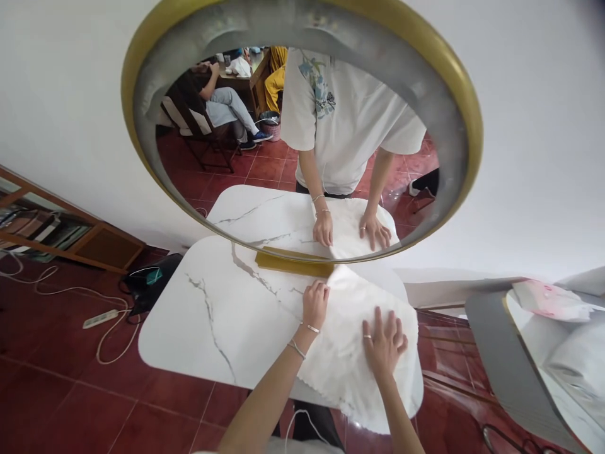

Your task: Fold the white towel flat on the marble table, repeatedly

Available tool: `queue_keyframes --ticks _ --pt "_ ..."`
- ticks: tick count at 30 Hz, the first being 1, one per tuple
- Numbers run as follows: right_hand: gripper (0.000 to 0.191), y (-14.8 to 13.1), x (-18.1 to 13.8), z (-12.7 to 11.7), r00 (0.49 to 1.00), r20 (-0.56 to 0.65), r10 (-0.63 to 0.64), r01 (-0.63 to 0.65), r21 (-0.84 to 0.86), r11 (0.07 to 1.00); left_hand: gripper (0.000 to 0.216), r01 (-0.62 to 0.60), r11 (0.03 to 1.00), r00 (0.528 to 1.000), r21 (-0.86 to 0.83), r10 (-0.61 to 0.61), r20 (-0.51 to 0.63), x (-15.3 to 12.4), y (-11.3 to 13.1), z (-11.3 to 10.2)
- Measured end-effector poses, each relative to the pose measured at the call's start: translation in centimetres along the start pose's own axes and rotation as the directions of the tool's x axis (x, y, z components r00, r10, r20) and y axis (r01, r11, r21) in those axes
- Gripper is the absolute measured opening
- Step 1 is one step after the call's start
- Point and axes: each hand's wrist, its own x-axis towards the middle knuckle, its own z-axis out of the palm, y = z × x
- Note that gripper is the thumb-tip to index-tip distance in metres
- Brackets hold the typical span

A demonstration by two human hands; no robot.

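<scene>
A white cloth (345, 353) lies over the right part of a marble-patterned table (184, 328), with its near edge hanging past the front. My left hand (316, 302) is closed on the cloth's far left corner, which is lifted a little near the mirror's foot. Two bracelets circle that wrist. My right hand (385, 343) rests flat on the cloth with fingers spread, a ring on one of them. Both hands also appear in the large oval mirror (302, 157) in front of me.
The mirror's gold base (293, 261) stands at the table's far edge. To the left are a wooden bookshelf (70, 236), a black bag (149, 284) and a power strip (100, 318) with trailing cords. Another table (501, 372) at right holds a tissue pack (551, 299). A seated person is reflected.
</scene>
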Motion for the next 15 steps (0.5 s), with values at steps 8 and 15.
queue_keyframes --ticks 8,15 --pt "0.067 -10.7 -0.6 3.3 0.966 0.114 -0.231 0.234 -0.009 0.972 0.059 -0.255 0.958 0.965 0.134 0.26 -0.024 -2.2 -5.6 -1.0" --pt "0.063 -19.0 -1.9 5.0 0.931 0.053 -0.362 0.359 0.057 0.932 0.06 -0.152 0.972 0.983 0.182 0.167 -0.071 -2.4 -13.5 -4.8"
